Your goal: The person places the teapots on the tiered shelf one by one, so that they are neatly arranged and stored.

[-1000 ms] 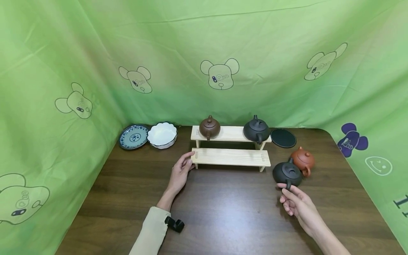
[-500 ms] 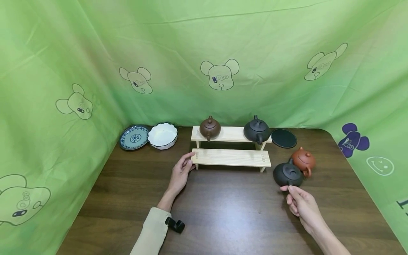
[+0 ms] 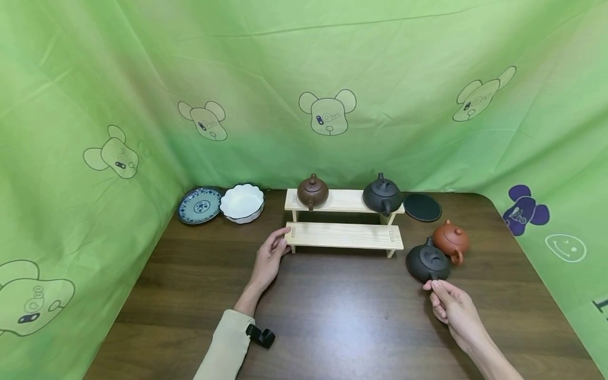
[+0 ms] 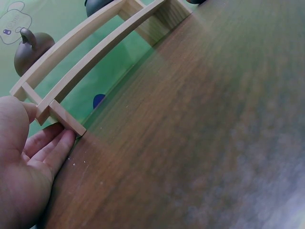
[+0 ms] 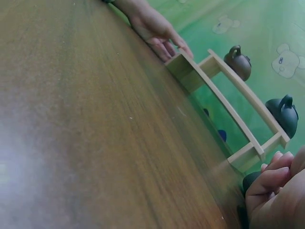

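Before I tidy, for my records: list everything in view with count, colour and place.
Tabletop: 1, brown, beneath
Cloth backdrop: count unclear, green, behind, beside
Upper shelf: 1, pale wood, rear middle
Lower shelf: 1, pale wood, before it
Brown teapot: 1, brown, upper shelf, left
Rear black teapot: 1, black, upper shelf, right
Front black teapot: 1, black, right of shelves
Orange teapot: 1, orange, behind that, rightward
Flat disc: 1, black, right of upper shelf
Patterned plate: 1, blue, rear left
Scalloped bowl: 1, white, right of plate
Sleeve: 1, pale, at left
Wrist device: 1, black, sleeve's end
Left grip: 1 hand, touching lower shelf's left end
Right grip: 1 hand, pinching front black teapot's handle
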`<action>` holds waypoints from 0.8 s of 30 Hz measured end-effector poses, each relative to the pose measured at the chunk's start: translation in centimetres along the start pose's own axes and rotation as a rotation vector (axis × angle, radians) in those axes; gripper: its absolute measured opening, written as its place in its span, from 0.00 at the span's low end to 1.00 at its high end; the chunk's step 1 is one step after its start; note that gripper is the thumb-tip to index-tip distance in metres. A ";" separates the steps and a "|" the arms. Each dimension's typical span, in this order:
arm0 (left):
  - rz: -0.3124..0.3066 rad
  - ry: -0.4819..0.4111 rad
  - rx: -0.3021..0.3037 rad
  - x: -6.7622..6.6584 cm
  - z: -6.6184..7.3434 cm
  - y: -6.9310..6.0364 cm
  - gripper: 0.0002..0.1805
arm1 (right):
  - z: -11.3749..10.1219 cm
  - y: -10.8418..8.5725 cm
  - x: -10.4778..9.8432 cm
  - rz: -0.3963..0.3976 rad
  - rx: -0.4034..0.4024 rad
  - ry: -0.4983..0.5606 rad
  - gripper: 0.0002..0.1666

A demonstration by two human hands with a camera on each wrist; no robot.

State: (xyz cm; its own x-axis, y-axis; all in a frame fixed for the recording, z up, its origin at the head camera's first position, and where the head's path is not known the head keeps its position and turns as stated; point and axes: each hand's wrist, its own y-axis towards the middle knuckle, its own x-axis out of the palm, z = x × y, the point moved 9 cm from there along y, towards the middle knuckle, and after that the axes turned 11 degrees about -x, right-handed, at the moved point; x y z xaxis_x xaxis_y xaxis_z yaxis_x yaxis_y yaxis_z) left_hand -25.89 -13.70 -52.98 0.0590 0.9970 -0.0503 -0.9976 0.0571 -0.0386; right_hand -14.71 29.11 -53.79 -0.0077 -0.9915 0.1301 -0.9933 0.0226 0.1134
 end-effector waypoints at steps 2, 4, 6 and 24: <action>-0.001 0.003 0.003 0.0 0.0 0.0 0.21 | 0.0 -0.1 0.0 0.004 -0.003 -0.002 0.20; -0.004 -0.001 0.002 0.0 0.0 0.0 0.21 | -0.1 -0.2 0.0 0.008 -0.010 -0.005 0.20; -0.004 -0.010 -0.001 0.0 0.0 0.0 0.21 | -0.2 -0.2 0.0 0.011 -0.017 -0.006 0.20; -0.004 -0.020 -0.011 0.0 0.1 0.0 0.21 | -2.9 -0.7 -0.1 0.016 -0.059 -0.020 0.21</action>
State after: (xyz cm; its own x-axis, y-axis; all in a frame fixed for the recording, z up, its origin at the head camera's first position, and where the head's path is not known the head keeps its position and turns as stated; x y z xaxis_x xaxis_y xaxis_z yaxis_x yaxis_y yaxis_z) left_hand -25.88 -13.71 -52.89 0.0620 0.9976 -0.0301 -0.9969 0.0605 -0.0493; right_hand -13.65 29.55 -50.99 -0.0262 -0.9932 0.1131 -0.9845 0.0453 0.1696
